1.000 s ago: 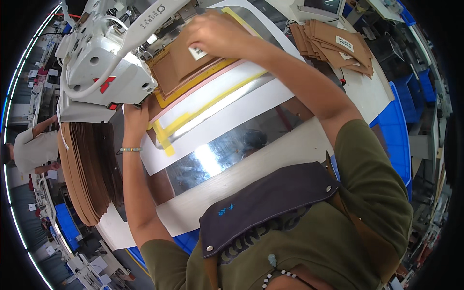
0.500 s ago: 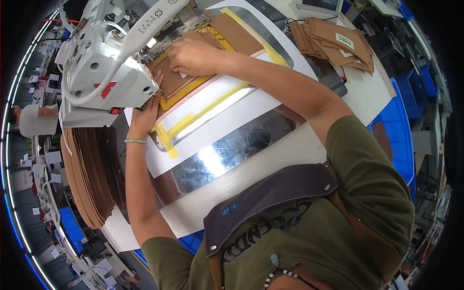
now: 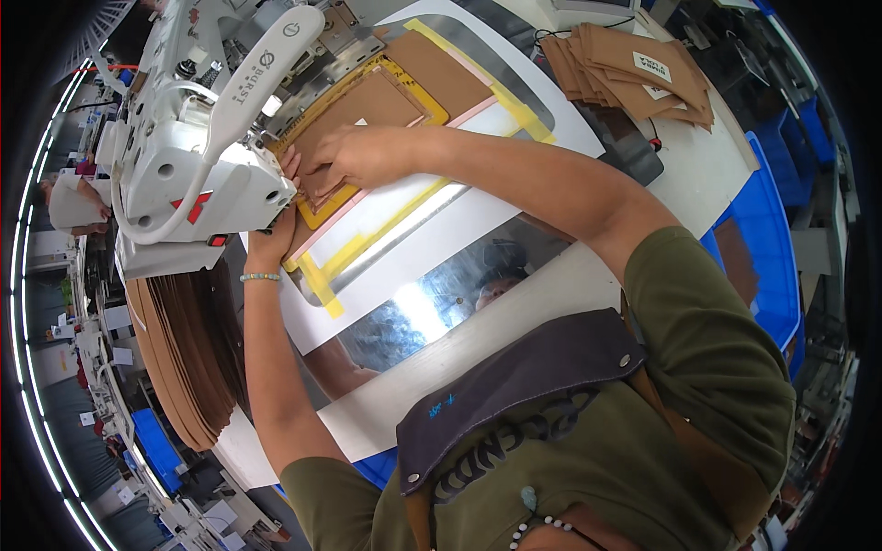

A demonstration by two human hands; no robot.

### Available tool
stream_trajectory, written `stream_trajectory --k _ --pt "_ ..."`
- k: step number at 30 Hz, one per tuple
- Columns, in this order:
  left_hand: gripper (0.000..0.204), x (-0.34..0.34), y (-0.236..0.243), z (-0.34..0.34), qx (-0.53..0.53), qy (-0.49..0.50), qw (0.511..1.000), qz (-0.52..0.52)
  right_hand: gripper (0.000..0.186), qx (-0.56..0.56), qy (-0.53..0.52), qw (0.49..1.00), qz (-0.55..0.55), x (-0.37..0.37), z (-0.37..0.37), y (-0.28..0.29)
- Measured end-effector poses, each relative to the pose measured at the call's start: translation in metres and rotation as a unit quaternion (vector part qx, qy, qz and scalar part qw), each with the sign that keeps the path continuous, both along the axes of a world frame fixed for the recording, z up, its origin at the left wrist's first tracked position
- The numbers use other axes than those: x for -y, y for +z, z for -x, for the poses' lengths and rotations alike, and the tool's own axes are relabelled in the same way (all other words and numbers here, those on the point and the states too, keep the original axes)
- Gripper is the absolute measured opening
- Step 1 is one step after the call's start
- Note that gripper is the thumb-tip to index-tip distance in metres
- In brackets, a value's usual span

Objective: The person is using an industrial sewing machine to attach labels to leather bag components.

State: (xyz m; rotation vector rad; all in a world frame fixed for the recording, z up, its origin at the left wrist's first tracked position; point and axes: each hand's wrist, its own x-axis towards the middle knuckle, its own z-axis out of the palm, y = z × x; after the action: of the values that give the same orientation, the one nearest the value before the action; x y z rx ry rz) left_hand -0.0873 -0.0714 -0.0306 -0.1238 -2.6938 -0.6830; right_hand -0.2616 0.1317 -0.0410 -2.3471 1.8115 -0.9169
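Note:
A yellow frame (image 3: 432,108) lies under the white sewing machine head (image 3: 197,170), with a brown panel (image 3: 367,99) inside it. My right hand (image 3: 363,158) rests on the panel near the frame's near edge, fingers stretched out and slightly bent. Just beyond its knuckles shows a small white piece (image 3: 361,122), like a label. Close to the machine head, my left hand (image 3: 274,234) reaches onto the left end of the panel. Its fingertips lie flat there; the machine hides part of the hand.
A clear template (image 3: 459,191) edged with yellow tape surrounds the frame, over a white sheet (image 3: 367,294). Brown pieces with white labels (image 3: 643,69) are piled at the far right. Several brown panels (image 3: 184,367) stand at left. A blue bin (image 3: 772,248) stands right.
My right hand has moved nearer to me from the middle of the panel, and its bunched fingers have stretched out. The white piece now shows beyond it. My left hand stays by the machine.

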Motion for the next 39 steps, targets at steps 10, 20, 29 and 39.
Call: stream_trajectory --k 10,20,29,39 --pt "0.039 0.018 0.006 -0.008 0.004 0.031 0.999 0.041 0.04 0.005 0.004 1.0 0.013 0.014 -0.006 0.0" --pt "0.037 0.034 0.006 -0.018 -0.026 0.005 0.994 0.11 0.042 -0.011 0.004 1.0 0.024 0.018 0.0 -0.002" --pt "0.033 0.057 -0.022 -0.027 -0.003 0.04 0.994 0.102 0.04 -0.011 0.016 1.0 0.007 0.016 -0.001 0.0" --pt "0.036 0.07 -0.044 -0.032 0.037 0.131 0.99 -0.034 0.038 -0.054 -0.062 0.996 -0.04 0.019 0.001 0.025"
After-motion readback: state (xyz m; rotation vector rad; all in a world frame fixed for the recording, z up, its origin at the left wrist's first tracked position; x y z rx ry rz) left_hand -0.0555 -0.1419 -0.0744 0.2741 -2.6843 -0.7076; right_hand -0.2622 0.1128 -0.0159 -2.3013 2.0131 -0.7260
